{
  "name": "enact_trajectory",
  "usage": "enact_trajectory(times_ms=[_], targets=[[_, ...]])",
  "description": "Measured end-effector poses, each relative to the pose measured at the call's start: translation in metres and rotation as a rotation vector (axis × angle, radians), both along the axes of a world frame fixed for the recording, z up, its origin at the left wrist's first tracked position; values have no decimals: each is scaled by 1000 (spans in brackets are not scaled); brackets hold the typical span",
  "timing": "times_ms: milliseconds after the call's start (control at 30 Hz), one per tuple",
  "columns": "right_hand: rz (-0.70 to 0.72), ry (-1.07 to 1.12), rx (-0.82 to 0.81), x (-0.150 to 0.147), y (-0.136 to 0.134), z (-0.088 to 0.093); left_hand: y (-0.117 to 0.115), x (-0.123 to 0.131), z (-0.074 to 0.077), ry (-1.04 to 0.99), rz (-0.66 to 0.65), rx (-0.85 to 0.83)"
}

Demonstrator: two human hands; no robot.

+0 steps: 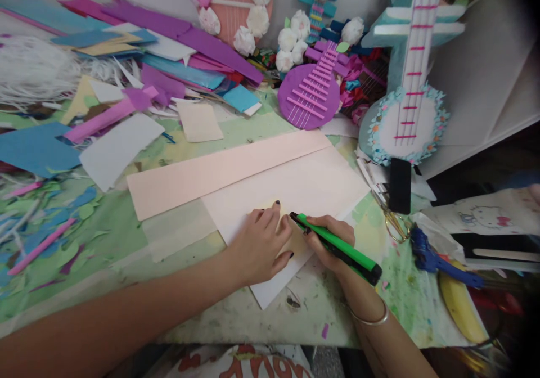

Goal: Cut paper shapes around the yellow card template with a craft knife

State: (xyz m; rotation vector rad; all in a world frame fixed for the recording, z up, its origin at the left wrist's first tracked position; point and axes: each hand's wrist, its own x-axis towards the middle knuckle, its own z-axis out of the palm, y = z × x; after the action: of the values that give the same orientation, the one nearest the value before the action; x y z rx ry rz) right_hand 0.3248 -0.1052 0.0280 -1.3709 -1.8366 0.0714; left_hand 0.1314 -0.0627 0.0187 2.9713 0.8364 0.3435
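A green and black utility knife [337, 246] is gripped in my right hand [333, 237], its front end pointing toward my left fingers. I cannot make out whether any blade is out. My left hand [264, 246] rests with fingers stretched on a large white sheet [278, 184], close to the knife's tip. The sheet lies at a slant on the table. Along its far edge runs a long pale pink strip [219, 170], which reaches out to the left. A silver bangle circles my right wrist.
Coloured sheets and scraps [169, 57] are heaped at the left and back. A purple paper lute [310, 97] and a tall pale blue one [409, 113] stand behind. To the right lie a black phone [400, 185], scissors [396, 226] and a blue glue gun [441, 257].
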Motion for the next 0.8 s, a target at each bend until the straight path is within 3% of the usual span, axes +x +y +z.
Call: enact_trajectory(times_ms=[167,400,600,800], targets=[[0,7,-18,1,-2,-2,0,-1,1,6,0,-4],[-5,106,-186,9,-11,-8,1,0,-1,0,4,14],[85,73,-92,10,-12,-11,-1,0,-1,10,-1,26],[70,8,-54,7,-13,-8,-1,0,0,18,-3,50]])
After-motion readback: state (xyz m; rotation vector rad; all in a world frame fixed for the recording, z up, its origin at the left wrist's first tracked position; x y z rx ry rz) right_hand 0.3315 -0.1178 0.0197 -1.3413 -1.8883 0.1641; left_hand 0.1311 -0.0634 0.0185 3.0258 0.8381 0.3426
